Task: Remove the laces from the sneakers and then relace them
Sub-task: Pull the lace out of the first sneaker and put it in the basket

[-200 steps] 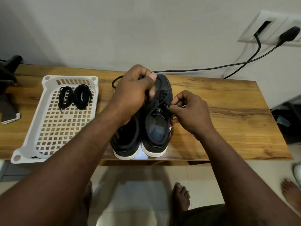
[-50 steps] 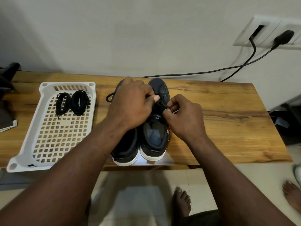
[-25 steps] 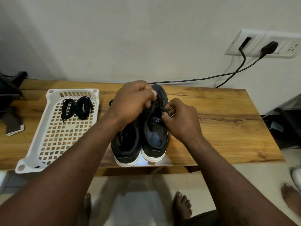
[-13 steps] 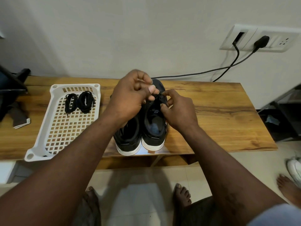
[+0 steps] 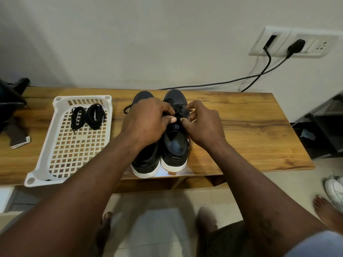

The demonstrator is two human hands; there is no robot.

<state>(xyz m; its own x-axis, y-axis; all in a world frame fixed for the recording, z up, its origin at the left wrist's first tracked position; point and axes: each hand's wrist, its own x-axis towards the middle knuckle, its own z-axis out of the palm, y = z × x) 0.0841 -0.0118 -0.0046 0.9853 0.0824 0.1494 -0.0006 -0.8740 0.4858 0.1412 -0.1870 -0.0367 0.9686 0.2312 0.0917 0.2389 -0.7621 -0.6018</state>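
Left hand (image 5: 146, 121) and right hand (image 5: 202, 123) are both curled, fingertips pinching the black lace (image 5: 179, 113) over the tongue of the right sneaker (image 5: 175, 145). The thumbs nearly meet just above the tongue label. The left hand covers most of the upper of the left sneaker (image 5: 146, 162). A short loop of lace end (image 5: 127, 109) pokes out past the left hand; can't tell which shoe it runs into.

The sneakers stand side by side, touching, toes toward the wall, heels at the near edge of the wooden worktop (image 5: 250, 130).

Left of the sneakers, close by: white perforated tray (image 5: 39, 160), with two coiled black laces (image 5: 95, 115) at its far end. Well left of the sneakers, past the tray: folded brown item (image 5: 17, 138) and a dark object (image 5: 11, 97), cut off by the frame edge.

Behind and right of the sneakers: wall socket (image 5: 297, 43), with two black cables (image 5: 213, 83) trailing down to the worktop's back edge.

Below the sneakers: bare foot (image 5: 206, 221) on the tiled floor, blurred. Far right of the sneakers, on the floor: another bare foot (image 5: 326, 210) and a white shoe (image 5: 334, 188).
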